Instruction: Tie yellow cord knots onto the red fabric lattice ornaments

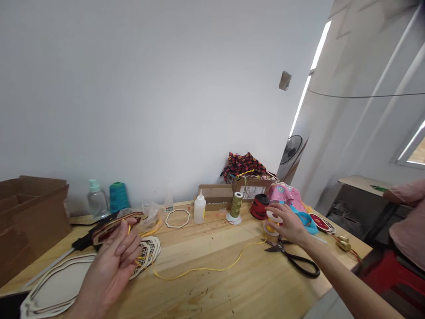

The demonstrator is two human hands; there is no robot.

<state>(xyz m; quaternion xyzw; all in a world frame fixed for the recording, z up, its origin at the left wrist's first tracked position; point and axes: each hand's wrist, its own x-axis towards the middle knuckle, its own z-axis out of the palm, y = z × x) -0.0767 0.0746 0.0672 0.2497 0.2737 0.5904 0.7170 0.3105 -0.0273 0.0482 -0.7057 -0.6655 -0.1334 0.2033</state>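
Note:
My left hand (113, 261) is raised over the left of the wooden table (232, 283), fingers loosely curled around a yellow cord (206, 268) that trails across the wood. The cord runs to a yellow spool (272, 223) on the right. My right hand (288, 223) reaches out and grips that spool from the side. Just behind my left hand lies a flat wooden frame piece with a red lining (116, 224). Pale lattice cut-outs (149, 250) are stacked under the hand.
Black scissors (294, 259) lie below the spool. A white glue bottle (199, 208), olive thread spool (236, 204), red spool (259, 206), teal cone (118, 196) and cardboard boxes (29, 217) line the back. Another person's sleeve (410, 221) is at far right.

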